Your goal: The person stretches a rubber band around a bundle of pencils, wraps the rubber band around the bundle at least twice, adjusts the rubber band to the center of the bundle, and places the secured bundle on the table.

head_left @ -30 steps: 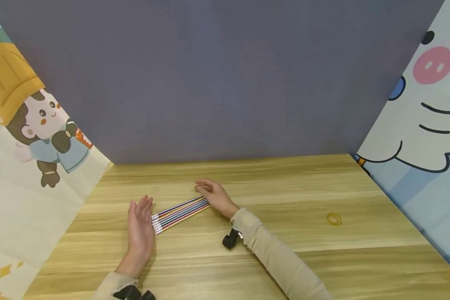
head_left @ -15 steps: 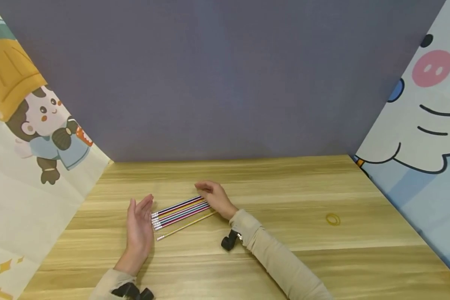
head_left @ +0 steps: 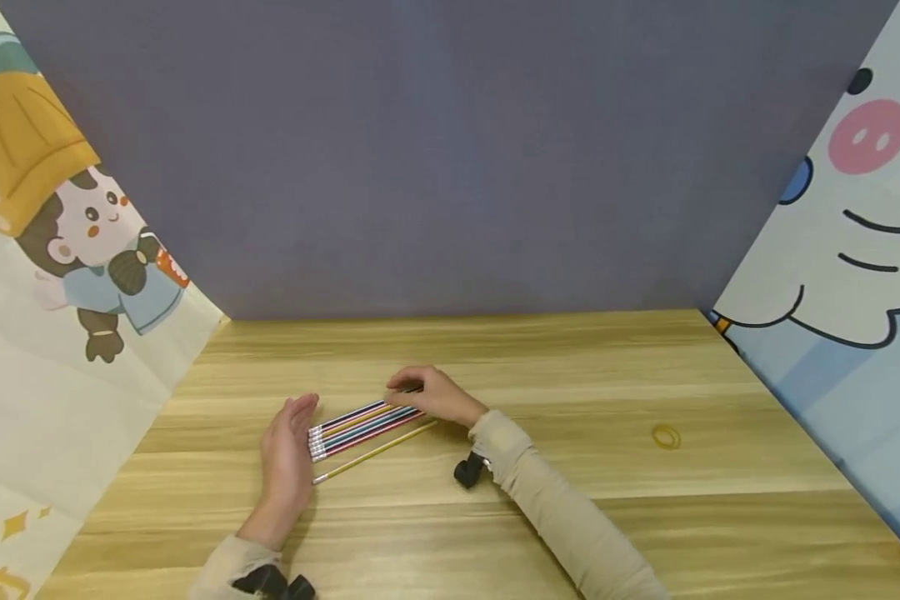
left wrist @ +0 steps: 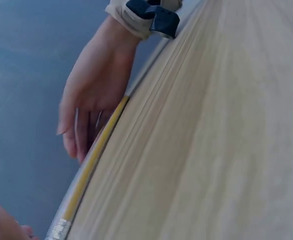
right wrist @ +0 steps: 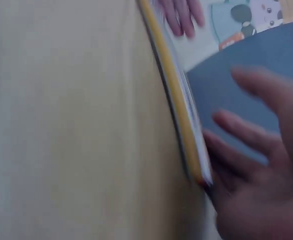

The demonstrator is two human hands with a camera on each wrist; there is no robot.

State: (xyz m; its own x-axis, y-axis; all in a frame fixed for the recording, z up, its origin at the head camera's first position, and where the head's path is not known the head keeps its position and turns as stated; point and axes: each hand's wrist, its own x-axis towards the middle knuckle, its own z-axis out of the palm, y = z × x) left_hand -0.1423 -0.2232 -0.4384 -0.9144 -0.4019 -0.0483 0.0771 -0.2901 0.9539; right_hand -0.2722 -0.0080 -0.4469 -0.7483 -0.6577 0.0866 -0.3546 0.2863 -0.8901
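Note:
Several striped pencils (head_left: 367, 427) lie side by side on the wooden table, their eraser ends pointing left. One yellow pencil (head_left: 375, 452) lies apart from the row, on the near side. My left hand (head_left: 287, 458) stands on edge with straight fingers, its palm right beside the eraser ends. At the other end of the row, my right hand (head_left: 438, 396) hides the pencil points. In the right wrist view its fingers (right wrist: 249, 135) look spread and blurred, beside the pencil ends, gripping nothing visible.
Two thin yellow rubber bands (head_left: 666, 437) lie on the table (head_left: 570, 375) at the right. A grey panel (head_left: 450, 167) rises behind the table's far edge. Printed cartoon sheets (head_left: 105, 275) flank it on both sides.
The yellow pencil has come away from the row toward the near side. Lately my left hand has shifted slightly right, and my right hand's fingers have moved a little over the pencils.

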